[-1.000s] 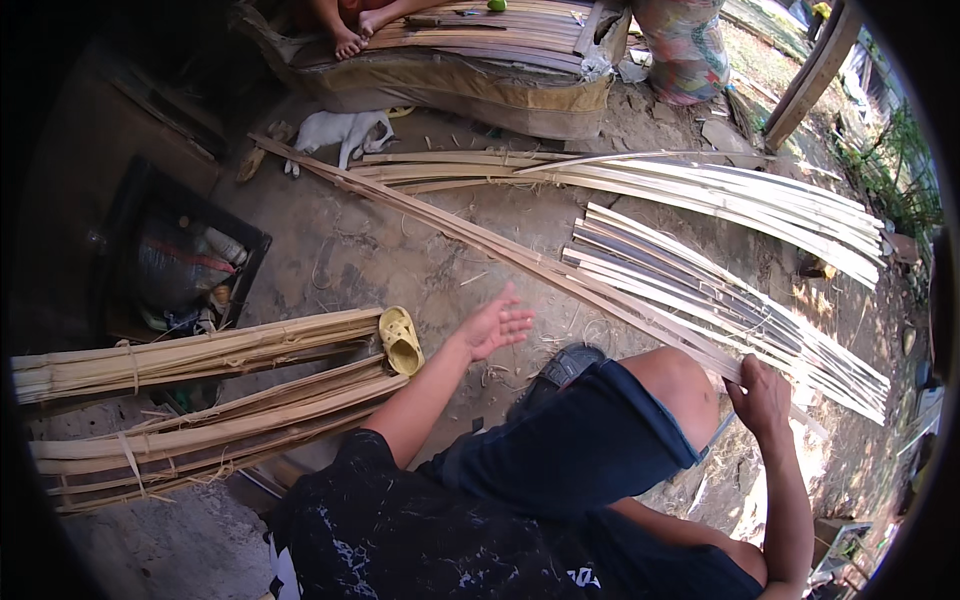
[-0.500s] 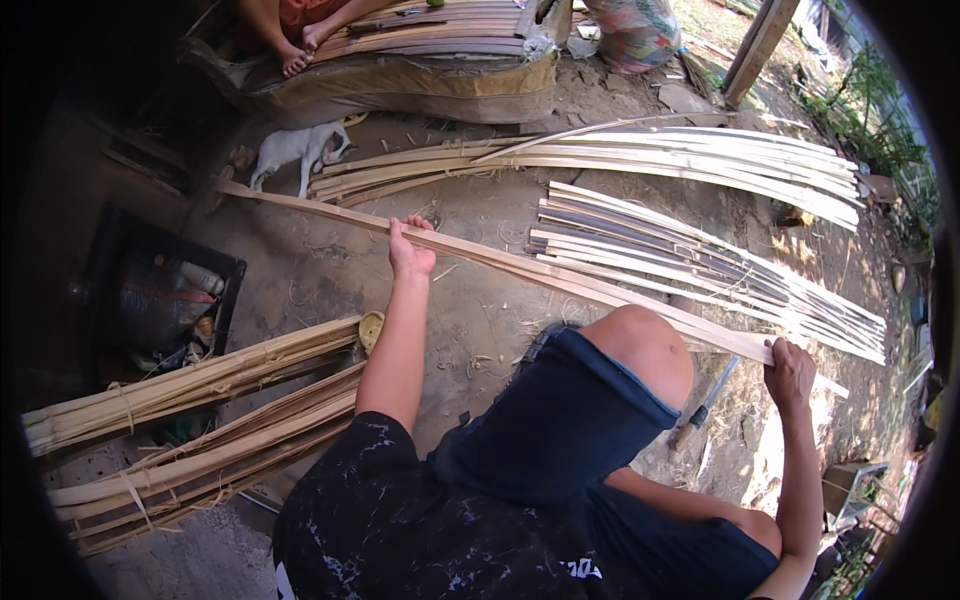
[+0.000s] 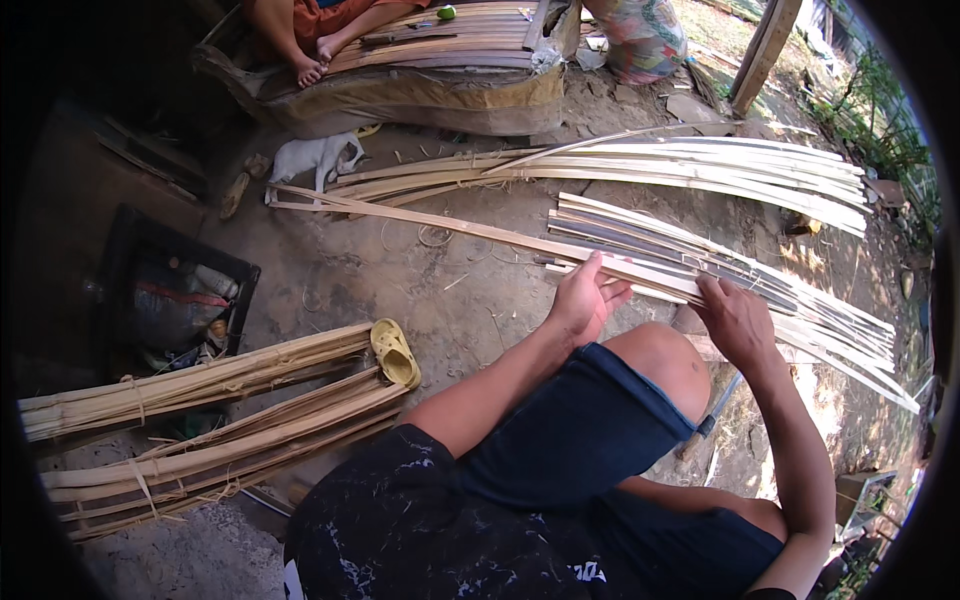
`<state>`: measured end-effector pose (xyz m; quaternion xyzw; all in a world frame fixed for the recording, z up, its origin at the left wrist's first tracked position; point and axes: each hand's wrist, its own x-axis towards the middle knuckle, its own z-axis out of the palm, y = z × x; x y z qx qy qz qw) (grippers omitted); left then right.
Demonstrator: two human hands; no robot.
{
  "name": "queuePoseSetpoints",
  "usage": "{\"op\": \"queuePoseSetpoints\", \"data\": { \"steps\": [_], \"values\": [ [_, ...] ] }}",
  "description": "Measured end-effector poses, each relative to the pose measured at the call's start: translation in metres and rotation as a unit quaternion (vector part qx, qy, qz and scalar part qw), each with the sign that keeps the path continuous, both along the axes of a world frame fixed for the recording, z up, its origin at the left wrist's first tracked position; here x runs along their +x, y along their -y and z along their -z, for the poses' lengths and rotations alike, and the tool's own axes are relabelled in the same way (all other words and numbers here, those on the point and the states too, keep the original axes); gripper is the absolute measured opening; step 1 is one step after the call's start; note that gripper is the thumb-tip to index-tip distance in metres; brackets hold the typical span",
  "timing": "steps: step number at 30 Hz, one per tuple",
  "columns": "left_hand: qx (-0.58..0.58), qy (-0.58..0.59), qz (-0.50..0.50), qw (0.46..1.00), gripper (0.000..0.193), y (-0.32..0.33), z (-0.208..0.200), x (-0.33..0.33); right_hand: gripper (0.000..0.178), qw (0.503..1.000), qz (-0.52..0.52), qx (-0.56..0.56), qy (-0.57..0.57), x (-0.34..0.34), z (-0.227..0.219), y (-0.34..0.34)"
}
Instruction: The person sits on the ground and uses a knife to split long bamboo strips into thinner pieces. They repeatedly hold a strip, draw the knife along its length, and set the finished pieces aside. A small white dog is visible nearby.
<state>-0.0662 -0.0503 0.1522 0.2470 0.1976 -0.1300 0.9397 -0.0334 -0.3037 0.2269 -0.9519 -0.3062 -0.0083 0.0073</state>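
Note:
Several long, pale bamboo strips [image 3: 460, 228] stretch across in front of me, their left ends spread apart near the cat. My left hand [image 3: 592, 298] cups them from below, palm up, with the thumb against the near side. A short way to the right, my right hand [image 3: 735, 318] grips the same strips from above, fingers closed round them. Past that hand the strips overlap others on the ground, so their right ends are hard to separate. Beside my bent knee lies a long-bladed tool [image 3: 708, 422], partly hidden.
Two rows of split bamboo [image 3: 700, 165] lie beyond my hands. Tied bamboo bundles [image 3: 200, 375] are at left, next to a yellow clog [image 3: 395, 353]. A white cat [image 3: 308, 157] lies near the strip ends. Someone's bare feet [image 3: 318, 62] rest on a slatted bench [image 3: 430, 105].
My left hand has slid right along the strips, close to my right hand. My right hand has moved left and slightly up. The strips' left ends have shifted right and fanned apart.

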Motion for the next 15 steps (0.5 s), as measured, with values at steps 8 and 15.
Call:
{"op": "queuePoseSetpoints", "data": {
  "steps": [8,15],
  "values": [
    [0.812,0.344,-0.053,0.468,0.056,-0.085,-0.044,-0.032,0.049,0.995,0.033,-0.027,-0.088,-0.005,-0.042,0.085],
    [0.85,0.349,0.199,0.341,0.052,-0.12,-0.018,-0.006,0.069,0.994,0.051,-0.017,-0.098,-0.011,-0.068,0.122]
  ]
}}
